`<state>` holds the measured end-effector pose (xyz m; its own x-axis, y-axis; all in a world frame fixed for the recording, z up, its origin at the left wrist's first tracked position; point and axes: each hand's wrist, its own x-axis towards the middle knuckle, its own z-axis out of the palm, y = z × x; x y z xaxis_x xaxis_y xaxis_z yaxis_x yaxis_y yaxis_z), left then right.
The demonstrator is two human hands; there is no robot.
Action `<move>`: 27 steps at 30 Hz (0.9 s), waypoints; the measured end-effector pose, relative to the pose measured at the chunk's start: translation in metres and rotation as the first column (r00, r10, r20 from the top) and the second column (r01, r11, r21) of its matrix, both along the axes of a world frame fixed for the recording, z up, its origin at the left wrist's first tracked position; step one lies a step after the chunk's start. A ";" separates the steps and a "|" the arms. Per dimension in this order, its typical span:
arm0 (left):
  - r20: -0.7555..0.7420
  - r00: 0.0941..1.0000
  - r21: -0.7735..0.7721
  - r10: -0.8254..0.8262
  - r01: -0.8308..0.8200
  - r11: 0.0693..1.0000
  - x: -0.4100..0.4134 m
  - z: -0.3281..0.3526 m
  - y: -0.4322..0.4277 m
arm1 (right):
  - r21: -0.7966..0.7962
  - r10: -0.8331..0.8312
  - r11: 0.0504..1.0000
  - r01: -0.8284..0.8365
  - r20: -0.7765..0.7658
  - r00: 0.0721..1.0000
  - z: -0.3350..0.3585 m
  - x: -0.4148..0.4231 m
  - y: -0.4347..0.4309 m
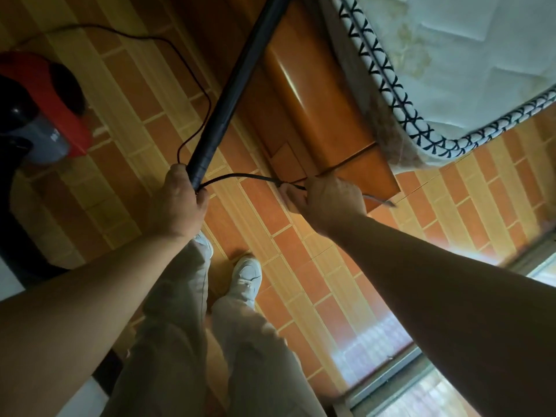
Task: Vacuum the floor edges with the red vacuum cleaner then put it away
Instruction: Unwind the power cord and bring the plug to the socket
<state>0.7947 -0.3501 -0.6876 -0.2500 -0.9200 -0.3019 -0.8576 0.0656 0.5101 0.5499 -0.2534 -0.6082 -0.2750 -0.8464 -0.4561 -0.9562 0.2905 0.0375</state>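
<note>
The red vacuum cleaner [45, 106] stands on the tiled floor at the left edge. Its black wand [237, 82] runs from my left hand [180, 203] up to the top of the view, alongside the wooden bed frame. My left hand grips the wand's lower end. A thin black power cord [192, 67] loops across the floor from the top left, passes my left hand and reaches my right hand [328, 203], which pinches it near the bed's corner. The wand's nozzle is out of view.
A wooden bed frame [316, 115] with a white mattress [451, 61] fills the upper right. A window sill and frame [421, 374] lie at the lower right. My legs and white shoes [246, 275] stand on the orange brick-pattern tiles.
</note>
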 end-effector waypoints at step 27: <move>0.044 0.984 -0.045 0.173 -0.171 0.984 0.076 -0.009 -0.082 | -0.110 -0.096 0.973 0.203 0.609 0.788 -0.049 0.116 -0.189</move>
<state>0.8702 -0.4317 -0.6970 -0.0729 -0.9598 -0.2710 -0.8810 -0.0653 0.4685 0.6658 -0.4426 -0.6574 -0.1235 -0.8930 -0.4329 -0.7158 0.3823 -0.5844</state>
